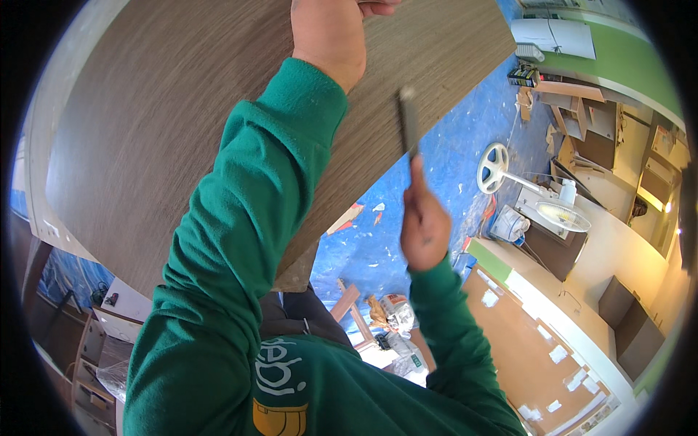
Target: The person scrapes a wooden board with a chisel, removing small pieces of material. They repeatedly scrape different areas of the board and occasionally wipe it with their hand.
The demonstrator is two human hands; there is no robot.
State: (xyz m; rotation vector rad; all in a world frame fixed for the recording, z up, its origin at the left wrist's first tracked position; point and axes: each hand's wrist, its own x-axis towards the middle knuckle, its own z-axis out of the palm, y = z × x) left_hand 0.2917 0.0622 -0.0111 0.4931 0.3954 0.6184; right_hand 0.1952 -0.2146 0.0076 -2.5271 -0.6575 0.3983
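Note:
A large brown wood-grain board (145, 131) fills the upper left of my view. My left hand (331, 40) reaches over it to the top edge, its fingers curled and partly cut off, so what they grip is unclear. My right hand (425, 221), low beside the board's right edge, grips a long, narrow dark tool (408, 123) pointing upward, slightly blurred, with its pale tip over the board. Green sleeves cover both my forearms.
Blue sheeting (385, 189) with scraps covers the floor. A white pedestal fan (563, 214) lies at the right among loose cabinet panels (582, 109). Bags (398, 316) and wood offcuts sit below. Opened cabinet boxes (91, 374) stand at lower left.

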